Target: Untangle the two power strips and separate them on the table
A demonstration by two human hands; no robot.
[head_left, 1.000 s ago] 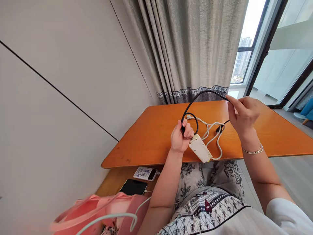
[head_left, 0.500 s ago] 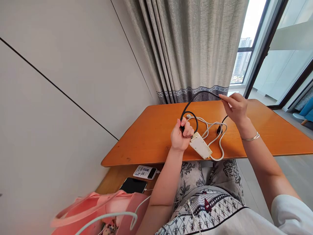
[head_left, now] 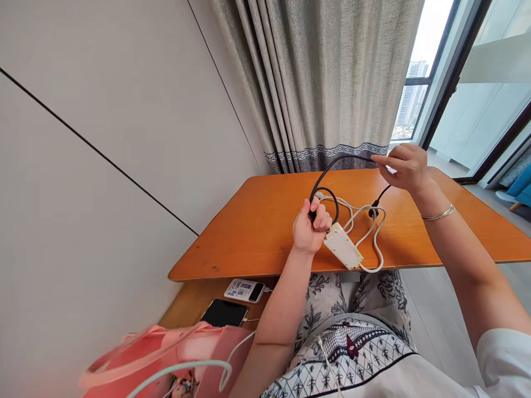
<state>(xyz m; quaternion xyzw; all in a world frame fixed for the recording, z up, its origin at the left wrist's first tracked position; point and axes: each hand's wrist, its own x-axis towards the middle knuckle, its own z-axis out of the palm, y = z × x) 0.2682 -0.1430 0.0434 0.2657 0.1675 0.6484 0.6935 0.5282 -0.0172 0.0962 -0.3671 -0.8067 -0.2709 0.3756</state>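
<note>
Cord [head_left: 347,155] was held arched above the desk [head_left: 249,232], gripped in the left hand [head_left: 310,226] and pinched by the right hand [head_left: 404,166], which had been brought slightly inward, so the free span was seemingly shortened.

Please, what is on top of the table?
A white block and its white cable appear to lie there; a black plug shows among the loops. The left hand hides part of the table; anything beneath the block is covered.
</note>
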